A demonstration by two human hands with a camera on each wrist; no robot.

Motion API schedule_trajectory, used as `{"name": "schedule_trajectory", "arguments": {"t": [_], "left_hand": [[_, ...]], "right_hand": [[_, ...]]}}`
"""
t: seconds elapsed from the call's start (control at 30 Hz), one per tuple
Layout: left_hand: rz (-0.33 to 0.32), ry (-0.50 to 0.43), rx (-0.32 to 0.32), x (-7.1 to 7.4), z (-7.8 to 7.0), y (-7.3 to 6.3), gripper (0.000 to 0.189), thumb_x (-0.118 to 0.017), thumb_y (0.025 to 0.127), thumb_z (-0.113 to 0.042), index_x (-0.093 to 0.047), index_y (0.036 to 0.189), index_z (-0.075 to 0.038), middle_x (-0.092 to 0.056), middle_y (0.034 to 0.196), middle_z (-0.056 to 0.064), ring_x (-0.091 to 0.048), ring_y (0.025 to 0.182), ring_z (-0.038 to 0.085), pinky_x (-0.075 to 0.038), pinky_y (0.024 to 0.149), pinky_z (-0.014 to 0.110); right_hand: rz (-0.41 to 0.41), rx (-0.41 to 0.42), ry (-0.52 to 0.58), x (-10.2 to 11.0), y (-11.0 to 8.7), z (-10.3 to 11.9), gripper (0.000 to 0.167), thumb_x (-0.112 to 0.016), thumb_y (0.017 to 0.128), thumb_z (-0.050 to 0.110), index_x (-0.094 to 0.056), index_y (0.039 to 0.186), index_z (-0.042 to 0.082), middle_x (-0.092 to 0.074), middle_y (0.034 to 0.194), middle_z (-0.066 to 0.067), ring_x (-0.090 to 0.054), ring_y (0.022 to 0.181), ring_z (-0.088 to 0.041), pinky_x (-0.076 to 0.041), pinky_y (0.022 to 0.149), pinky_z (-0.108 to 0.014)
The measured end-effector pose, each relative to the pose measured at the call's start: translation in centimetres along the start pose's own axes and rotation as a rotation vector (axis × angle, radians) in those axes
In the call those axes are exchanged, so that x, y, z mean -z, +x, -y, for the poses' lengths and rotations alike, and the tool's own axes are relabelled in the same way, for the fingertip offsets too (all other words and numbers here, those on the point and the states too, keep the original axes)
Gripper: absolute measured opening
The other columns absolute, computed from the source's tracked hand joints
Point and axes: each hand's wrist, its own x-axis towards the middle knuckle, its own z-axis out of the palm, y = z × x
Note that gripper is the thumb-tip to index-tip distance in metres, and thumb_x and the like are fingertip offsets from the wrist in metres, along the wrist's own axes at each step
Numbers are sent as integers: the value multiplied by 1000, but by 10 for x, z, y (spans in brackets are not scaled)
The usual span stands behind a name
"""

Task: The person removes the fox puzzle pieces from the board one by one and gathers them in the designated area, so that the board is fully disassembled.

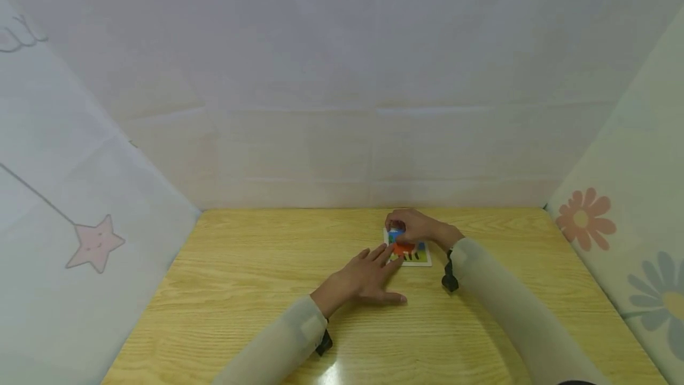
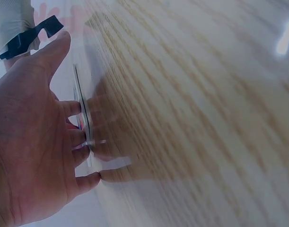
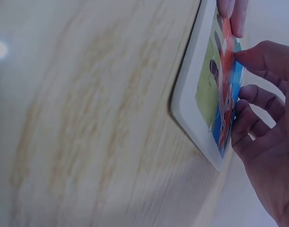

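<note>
A small flat picture puzzle (image 1: 422,255) with a white frame lies near the far edge of the table. Its picture shows an orange animal with dark legs on green and blue. My left hand (image 1: 369,278) reaches it from the left, fingers straight and spread, fingertips resting on its near left part. From the far right my right hand (image 1: 419,226) bends over the upper part. Its thumb and curled fingers pinch a blue puzzle piece (image 3: 237,75) at the picture's surface; the piece's outline is mostly hidden. The white frame's corner (image 3: 182,106) shows close up in the right wrist view.
The wood-grain table (image 1: 256,266) spreads around the puzzle. Pale cloth walls (image 1: 299,106) stand behind it and at both sides, printed with a pink star (image 1: 96,244) and flowers (image 1: 585,218). Each wrist wears a dark strap (image 1: 450,278).
</note>
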Motion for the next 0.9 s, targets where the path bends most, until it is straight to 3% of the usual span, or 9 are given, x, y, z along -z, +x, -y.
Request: {"name": "schedule_trajectory", "arguments": {"t": [0.47,0.9], "left_hand": [[12,-2,3,0,-2,1,97,-38,97,-85,-17,172,-27,-6,179,7,-10,165,25,-23,130,53],[14,-7,9,1,-3,-1,98,-40,96,-85,-18,172,-27,-6,179,6,-10,165,25,-21,130,52]], "right_hand": [[-40,21,-10,-1,-2,-3,23,-74,85,5,-72,107,9,-63,93,-6,-52,75,-15,-47,69,-31],[-77,-28,25,-3,-6,-4,25,-79,85,4,-75,110,7,-65,95,-3,-56,81,-15,-50,72,-29]]}}
